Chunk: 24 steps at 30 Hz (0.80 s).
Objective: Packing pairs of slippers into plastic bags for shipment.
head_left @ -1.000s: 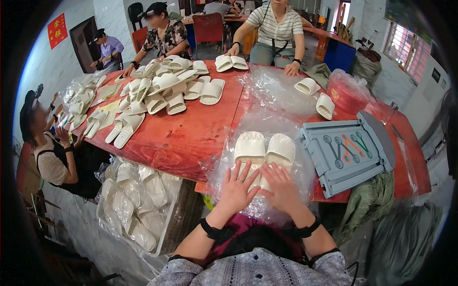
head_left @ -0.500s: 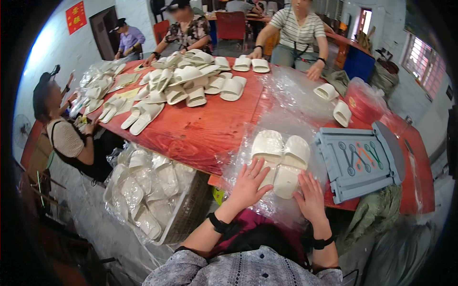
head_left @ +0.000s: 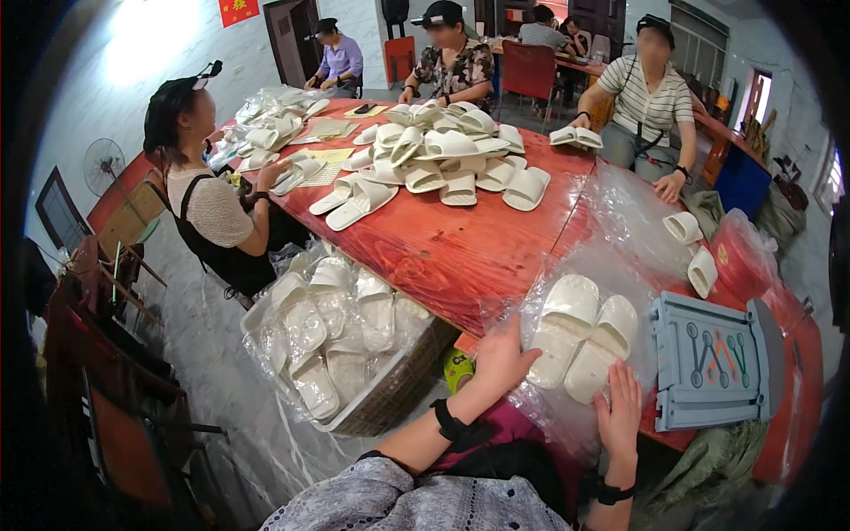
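A pair of white slippers (head_left: pixel 567 329) lies side by side in a clear plastic bag (head_left: pixel 646 301) at the table's near edge. My left hand (head_left: pixel 503 358) is by the bag's left edge, its thumb apart and pointing at the slippers; its fingertips are partly hard to make out. My right hand (head_left: pixel 620 407) rests with fingers stretched out on the plastic, beside the right slipper's toe end. Neither hand visibly holds anything.
Loose white slippers are heaped on the red table (head_left: pixel 425 248). A grey folding stool (head_left: pixel 708 354) lies at right, near a red bundle (head_left: pixel 745 257). Bagged slippers fill a basket (head_left: pixel 390 398) at left. Several people sit or stand around; one across the table touches a slipper pair (head_left: pixel 575 137).
The view has swung left, shifting the scene rightward. My left hand has moved from the slippers to the bag's left edge. The person across now has a hand on a slipper pair.
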Tool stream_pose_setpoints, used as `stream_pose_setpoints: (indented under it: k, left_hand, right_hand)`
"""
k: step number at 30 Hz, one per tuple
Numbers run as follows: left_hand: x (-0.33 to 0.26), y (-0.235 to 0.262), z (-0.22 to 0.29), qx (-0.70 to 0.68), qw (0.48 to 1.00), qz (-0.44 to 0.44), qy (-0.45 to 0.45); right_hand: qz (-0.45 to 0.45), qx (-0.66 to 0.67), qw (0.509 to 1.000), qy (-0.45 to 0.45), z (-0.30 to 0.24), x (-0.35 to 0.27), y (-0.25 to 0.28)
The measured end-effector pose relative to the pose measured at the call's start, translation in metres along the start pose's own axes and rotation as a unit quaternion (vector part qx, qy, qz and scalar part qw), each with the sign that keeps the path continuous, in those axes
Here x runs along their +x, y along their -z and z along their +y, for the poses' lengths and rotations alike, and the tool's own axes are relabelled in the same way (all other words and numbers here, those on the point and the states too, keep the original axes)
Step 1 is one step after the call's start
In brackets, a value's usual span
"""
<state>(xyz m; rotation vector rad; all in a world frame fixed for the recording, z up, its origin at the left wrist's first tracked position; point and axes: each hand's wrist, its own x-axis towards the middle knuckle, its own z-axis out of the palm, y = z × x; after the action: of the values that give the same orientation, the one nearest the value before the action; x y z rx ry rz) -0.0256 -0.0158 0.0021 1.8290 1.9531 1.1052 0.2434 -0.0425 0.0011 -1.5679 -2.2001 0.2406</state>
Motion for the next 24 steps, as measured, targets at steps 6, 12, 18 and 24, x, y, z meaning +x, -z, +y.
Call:
stream_pose_setpoints:
  k: [6,12,18,24]
  left_hand:
    - [0.021,0.01,-0.006,-0.046,0.991,-0.113,0.06]
    - [0.022,-0.001,-0.01,0.041,0.995,0.031,-0.08]
    - [0.025,0.018,0.001,-0.079,0.989,-0.093,0.084]
    - [0.025,0.007,-0.009,0.015,0.999,-0.028,0.009]
  right_hand:
    - [0.006,0.0,1.0,0.007,0.003,-0.001,-0.001]
    - [0.005,-0.011,1.0,0.006,0.0,-0.001,0.003]
    - [0.027,-0.01,1.0,0.008,0.007,0.001,-0.004]
    - [0.043,-0.004,0.999,0.025,0.011,-0.002,-0.004]
